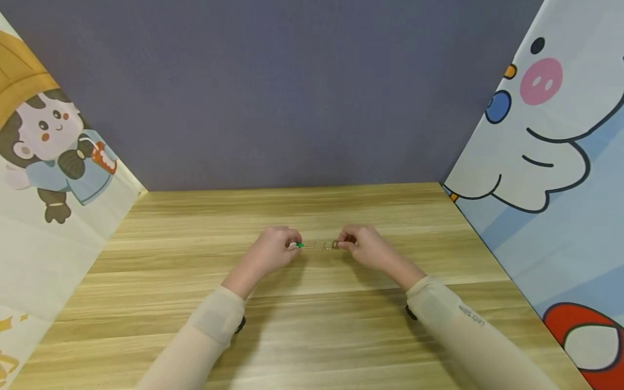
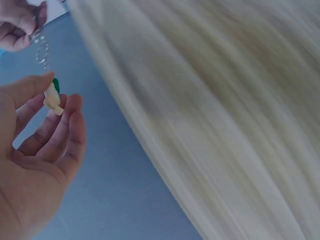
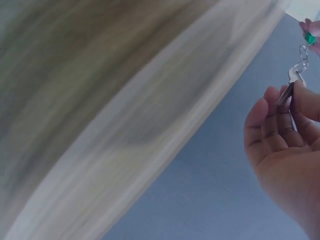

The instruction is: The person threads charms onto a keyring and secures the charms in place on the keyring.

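Observation:
A keychain is stretched level between the two hands, above the wooden table. My left hand [image 1: 277, 247] pinches its small cream and green charm [image 2: 52, 98] between thumb and fingertips. From the charm a thin metal chain [image 1: 319, 245] runs across to the other hand. At that end, my right hand [image 1: 366, 246] pinches a silvery metal clasp [image 3: 293, 75], whose dark lower part lies between thumb and fingers. The charm's exact shape is too small to make out, and fingers hide part of it.
Pale wood grain covers the table [image 1: 312, 336]. A plain grey-blue panel [image 1: 302, 97] rises behind it. Cartoon-printed sheets stand at the left [image 1: 73, 227] and right [image 1: 546, 244] sides.

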`<state>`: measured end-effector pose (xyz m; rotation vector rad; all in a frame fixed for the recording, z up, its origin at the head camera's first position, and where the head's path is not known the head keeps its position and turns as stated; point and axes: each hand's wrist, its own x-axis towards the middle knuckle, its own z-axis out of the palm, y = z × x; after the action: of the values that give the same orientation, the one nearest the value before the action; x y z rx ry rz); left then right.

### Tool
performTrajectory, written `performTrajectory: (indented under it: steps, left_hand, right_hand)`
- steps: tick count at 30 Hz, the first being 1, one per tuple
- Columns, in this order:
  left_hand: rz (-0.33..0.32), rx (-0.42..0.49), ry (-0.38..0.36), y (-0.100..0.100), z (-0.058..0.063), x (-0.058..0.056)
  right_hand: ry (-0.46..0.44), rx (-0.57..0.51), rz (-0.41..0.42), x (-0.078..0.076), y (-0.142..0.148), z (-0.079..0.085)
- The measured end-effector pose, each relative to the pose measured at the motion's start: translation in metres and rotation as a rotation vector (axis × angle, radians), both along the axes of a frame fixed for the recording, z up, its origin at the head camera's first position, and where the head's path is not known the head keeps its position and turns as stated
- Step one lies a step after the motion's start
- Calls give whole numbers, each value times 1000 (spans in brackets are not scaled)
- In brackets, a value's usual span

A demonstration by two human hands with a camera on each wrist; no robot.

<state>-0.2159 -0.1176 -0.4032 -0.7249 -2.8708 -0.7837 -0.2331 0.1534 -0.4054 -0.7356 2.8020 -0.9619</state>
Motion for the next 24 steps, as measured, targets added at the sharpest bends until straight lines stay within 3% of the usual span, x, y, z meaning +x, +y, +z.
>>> performTrajectory:
  steps: [14,24]
  left_hand:
    - [-20,-60,-117,1,-25,5]
    - [-45,-98,-154,2,-30,2]
  right_hand:
    - [-154,86,66,-4,4,-24]
    - [-215,112,111,-7,2,-25]
